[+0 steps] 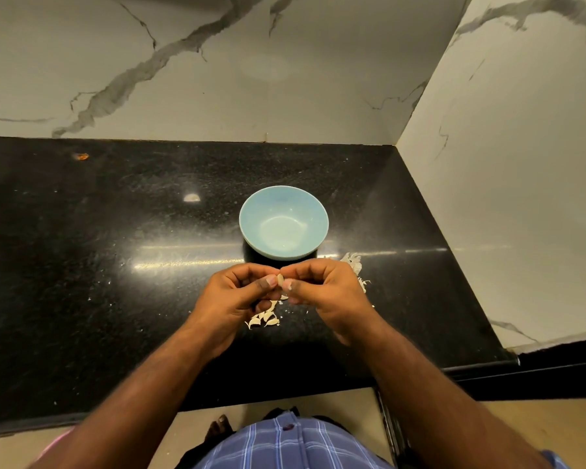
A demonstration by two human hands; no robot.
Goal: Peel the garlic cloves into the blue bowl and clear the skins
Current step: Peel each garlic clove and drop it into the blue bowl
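Hands: the left hand [237, 296] and right hand [322, 289] both pinch one garlic clove [280, 279], just in front of the blue bowl [251, 231].
Bowl: looks empty, so no peeled clove is in yet.
Cloves left: a small heap [263, 318] lies on the black worktop [115, 265] under the hands.
Skins: a pile [354, 262] beside the bowl, not yet cleared.
Progress: near the start, I think.

both hands [279, 292] pinch what seems a garlic clove [280, 279] near blue bowl [251, 211].
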